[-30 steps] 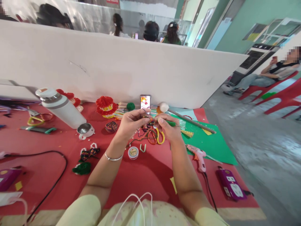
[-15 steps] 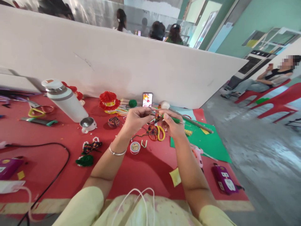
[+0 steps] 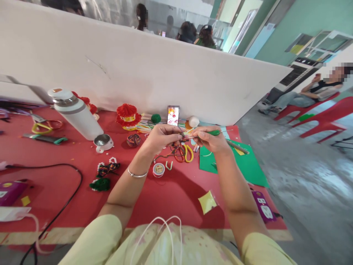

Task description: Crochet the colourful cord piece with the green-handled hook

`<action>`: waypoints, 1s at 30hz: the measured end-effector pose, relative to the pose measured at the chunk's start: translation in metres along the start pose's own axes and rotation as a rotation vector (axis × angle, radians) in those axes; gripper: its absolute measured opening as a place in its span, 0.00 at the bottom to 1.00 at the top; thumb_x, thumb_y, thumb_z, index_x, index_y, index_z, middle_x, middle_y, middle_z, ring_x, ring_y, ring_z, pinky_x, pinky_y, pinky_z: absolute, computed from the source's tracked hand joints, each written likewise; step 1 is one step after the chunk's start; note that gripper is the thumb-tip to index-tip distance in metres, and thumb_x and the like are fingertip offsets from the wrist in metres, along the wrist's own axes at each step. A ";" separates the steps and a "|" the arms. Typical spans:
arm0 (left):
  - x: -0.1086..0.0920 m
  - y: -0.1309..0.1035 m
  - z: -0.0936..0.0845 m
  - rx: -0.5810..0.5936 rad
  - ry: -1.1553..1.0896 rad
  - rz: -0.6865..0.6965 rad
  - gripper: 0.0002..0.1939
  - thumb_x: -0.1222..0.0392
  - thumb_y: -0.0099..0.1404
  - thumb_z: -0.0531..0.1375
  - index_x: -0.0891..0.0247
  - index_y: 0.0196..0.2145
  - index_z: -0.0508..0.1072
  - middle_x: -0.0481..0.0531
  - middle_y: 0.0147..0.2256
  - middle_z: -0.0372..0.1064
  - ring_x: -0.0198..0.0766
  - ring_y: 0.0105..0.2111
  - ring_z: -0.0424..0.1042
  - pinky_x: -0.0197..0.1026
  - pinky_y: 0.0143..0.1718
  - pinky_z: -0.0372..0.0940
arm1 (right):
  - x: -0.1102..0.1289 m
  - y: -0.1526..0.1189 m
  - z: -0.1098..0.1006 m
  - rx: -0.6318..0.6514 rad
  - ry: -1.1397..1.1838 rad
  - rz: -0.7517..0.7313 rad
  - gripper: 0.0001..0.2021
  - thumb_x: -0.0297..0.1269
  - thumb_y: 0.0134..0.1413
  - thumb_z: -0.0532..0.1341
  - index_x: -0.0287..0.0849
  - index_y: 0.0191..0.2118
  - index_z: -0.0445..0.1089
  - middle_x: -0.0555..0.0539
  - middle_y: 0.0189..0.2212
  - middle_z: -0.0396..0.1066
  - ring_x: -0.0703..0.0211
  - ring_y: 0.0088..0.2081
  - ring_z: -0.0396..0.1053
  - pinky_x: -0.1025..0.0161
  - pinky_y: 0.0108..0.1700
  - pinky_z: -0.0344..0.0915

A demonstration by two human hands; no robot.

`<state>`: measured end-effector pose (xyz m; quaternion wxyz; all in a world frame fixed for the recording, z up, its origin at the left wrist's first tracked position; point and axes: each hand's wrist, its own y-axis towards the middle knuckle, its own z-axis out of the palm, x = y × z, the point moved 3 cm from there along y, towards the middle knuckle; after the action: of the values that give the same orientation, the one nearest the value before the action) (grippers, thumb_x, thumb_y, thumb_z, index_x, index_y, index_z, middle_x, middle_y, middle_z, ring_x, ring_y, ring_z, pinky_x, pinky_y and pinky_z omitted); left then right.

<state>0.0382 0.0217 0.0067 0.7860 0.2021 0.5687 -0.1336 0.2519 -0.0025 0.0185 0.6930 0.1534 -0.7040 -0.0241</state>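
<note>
Pinched in my left hand (image 3: 162,138) is a small piece of dark multicoloured yarn work (image 3: 182,140), mostly hidden by the fingers. My right hand (image 3: 211,141) grips a crochet hook with a green handle (image 3: 214,133); its thin metal shaft points left to the yarn. Just below the hands lie scissors (image 3: 189,154) with yellow and red handles, among loose yarn strands. A round thread spool (image 3: 158,169) and a pale U-shaped piece (image 3: 169,165) rest on the red table under my left wrist. Behind the hands stands a phone (image 3: 173,116) with a lit screen.
A white bottle (image 3: 79,117), a metal-lined cup (image 3: 103,142) and a multicoloured yarn ball (image 3: 134,140) stand on the left. A green sheet (image 3: 239,169) lies right, a yellow packet (image 3: 207,202) in front. The white partition (image 3: 154,73) rises behind. A person sits far right.
My right hand has moved right and slightly outward, drawing the crochet hook away so its shaft shows and the handle lies more level. My left hand stays nearly in place.
</note>
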 end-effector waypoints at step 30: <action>0.006 -0.001 0.019 -0.117 -0.294 -0.074 0.13 0.62 0.44 0.78 0.64 0.29 0.84 0.47 0.20 0.72 0.27 0.16 0.66 0.31 0.18 0.60 | -0.002 -0.045 0.047 -0.315 -1.000 -0.965 0.28 0.27 0.61 0.69 0.53 0.65 0.71 0.41 0.50 0.81 0.51 0.49 0.80 0.55 0.47 0.80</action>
<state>0.0557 0.0125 0.0057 0.8657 0.1131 0.4615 -0.1574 0.2142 -0.0537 0.0039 0.2128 0.3167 -0.7793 -0.4971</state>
